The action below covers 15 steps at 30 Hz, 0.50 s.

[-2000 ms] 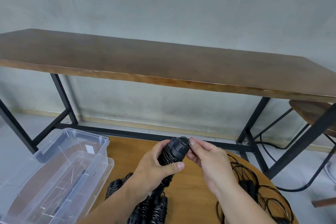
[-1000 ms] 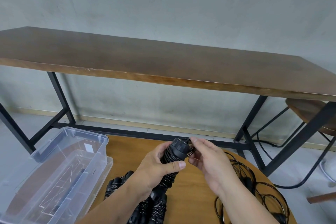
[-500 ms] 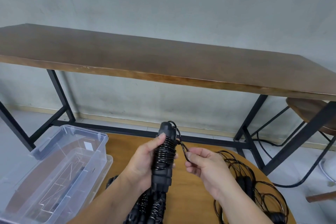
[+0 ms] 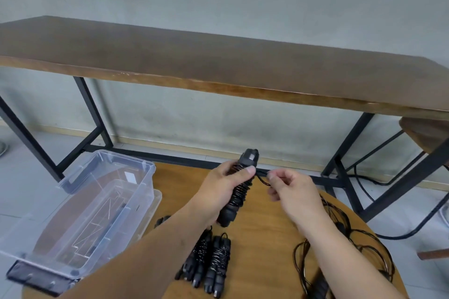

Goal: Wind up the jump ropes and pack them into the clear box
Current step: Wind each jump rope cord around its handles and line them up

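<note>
Jump rope bundle [image 4: 239,189], its cord coiled round the paired black handles, is standing nearly upright in my left hand [image 4: 222,192] above the round wooden table [image 4: 262,245], tipped a little to the right. Two seconds ago I was working the cord's end at the handle cap with both hands close together; now the right hand [image 4: 289,189] is drawing away to the right, pulling a short tail of cord [image 4: 263,181] taut from just under the cap. I am reading that as the last turn being cinched, so this rope is all but wound and nearly ready for packing.

My left hand is wrapping the coils, thumb lying across the front near the top, forearm reaching in from the lower left. My right hand is pinching the tail between thumb and forefinger, the other fingers curling loosely under, wrist angling in from the lower right.

Wound bundles [image 4: 209,262] are lying on the table below my hands, waiting beside the clear box [image 4: 102,201], which is sitting open at the table's left edge; I cannot tell whether any rope is inside. Loose ropes [image 4: 352,245] are sprawling at the right, still to be wound.
</note>
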Motion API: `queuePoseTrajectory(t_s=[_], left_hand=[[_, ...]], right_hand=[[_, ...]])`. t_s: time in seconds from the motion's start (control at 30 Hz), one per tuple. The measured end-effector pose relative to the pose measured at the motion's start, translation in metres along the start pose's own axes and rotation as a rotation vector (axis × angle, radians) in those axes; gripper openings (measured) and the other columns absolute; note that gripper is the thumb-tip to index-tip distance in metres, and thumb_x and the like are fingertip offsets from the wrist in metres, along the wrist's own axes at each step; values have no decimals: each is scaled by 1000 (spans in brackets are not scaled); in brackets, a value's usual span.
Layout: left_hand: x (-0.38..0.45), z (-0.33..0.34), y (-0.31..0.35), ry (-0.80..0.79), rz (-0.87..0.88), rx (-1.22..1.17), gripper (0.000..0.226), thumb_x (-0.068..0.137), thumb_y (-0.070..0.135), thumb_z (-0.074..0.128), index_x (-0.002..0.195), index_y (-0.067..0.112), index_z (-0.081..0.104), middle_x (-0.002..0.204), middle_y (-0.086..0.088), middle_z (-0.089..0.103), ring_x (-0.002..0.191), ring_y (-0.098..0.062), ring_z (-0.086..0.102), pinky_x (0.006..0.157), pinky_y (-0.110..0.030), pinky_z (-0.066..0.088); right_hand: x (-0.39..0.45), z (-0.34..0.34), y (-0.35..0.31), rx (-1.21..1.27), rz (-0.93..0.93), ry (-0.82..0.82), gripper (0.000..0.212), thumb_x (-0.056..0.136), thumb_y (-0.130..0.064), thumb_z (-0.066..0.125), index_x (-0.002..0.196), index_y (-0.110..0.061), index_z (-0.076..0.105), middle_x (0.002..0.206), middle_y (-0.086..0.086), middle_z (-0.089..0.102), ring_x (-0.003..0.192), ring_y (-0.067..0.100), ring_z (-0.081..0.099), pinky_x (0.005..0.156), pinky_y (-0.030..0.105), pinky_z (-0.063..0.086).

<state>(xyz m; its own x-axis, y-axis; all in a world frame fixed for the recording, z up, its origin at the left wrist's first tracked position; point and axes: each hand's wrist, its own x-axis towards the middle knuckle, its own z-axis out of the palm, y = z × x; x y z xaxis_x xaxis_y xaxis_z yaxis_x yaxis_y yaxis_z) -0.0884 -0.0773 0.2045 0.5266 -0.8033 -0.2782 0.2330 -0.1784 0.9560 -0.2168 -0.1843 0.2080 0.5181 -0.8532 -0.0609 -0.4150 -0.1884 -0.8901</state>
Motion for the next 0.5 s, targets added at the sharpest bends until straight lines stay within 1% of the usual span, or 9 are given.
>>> queuePoseTrajectory(t_s=[0.07,0.17,0.2,0.27,0.3,0.33,0.4,0.47,0.5], left_hand=[[-2,6,-4,51,122,248,42,84,45,73,121,35,56,101,10,70,87,-5,66,71,-17,49],[-1,9,-10,53,171,353,39,91,56,56,126,42,46,102,16,65,88,2,60,69,-7,45],[-1,10,-12,57,150,347,39,93,62,48,126,42,46,108,14,64,94,-2,60,76,-9,46],[5,6,-22,67,106,341,61,88,74,33,134,37,49,133,5,56,119,-14,54,102,-29,44],[5,4,-26,66,61,329,65,87,74,31,138,36,48,141,3,48,126,-17,50,108,-38,40],[6,2,-32,62,32,302,62,91,69,31,141,36,46,145,4,42,127,-17,47,109,-39,38],[7,-1,-44,62,2,270,48,101,51,33,144,33,43,140,9,34,120,-12,44,101,-29,37],[8,-3,-58,68,-66,280,43,105,39,34,147,30,40,139,8,30,118,-12,40,95,-25,35],[10,-5,-68,67,-99,277,43,105,36,36,147,30,40,141,9,31,122,-12,40,97,-26,35]], right_hand=[[-3,8,-3,134,69,-58,21,97,-20,58,115,-14,68,92,1,73,77,12,70,74,31,59],[-6,24,2,295,140,-139,37,97,-30,58,133,-20,58,109,-5,71,86,8,72,90,38,57],[-8,28,6,331,162,-158,41,97,-34,58,136,-22,56,112,-5,71,89,9,71,93,41,55],[-10,36,15,406,215,-168,49,96,-35,59,142,-21,48,114,-3,69,94,14,71,99,45,51],[-11,39,19,435,250,-167,55,96,-35,60,145,-19,43,116,-1,68,95,15,70,102,46,49],[-12,42,24,458,288,-171,61,94,-35,62,147,-18,37,119,2,66,98,17,70,104,46,47],[-15,49,36,469,341,-211,63,91,-35,67,144,-18,39,122,3,62,104,18,66,106,44,45],[-21,57,49,395,342,-251,47,90,-31,69,132,-21,52,116,0,64,105,16,65,100,39,48],[-22,61,55,355,336,-253,37,90,-29,69,125,-26,56,112,-1,65,102,15,64,94,36,50]])
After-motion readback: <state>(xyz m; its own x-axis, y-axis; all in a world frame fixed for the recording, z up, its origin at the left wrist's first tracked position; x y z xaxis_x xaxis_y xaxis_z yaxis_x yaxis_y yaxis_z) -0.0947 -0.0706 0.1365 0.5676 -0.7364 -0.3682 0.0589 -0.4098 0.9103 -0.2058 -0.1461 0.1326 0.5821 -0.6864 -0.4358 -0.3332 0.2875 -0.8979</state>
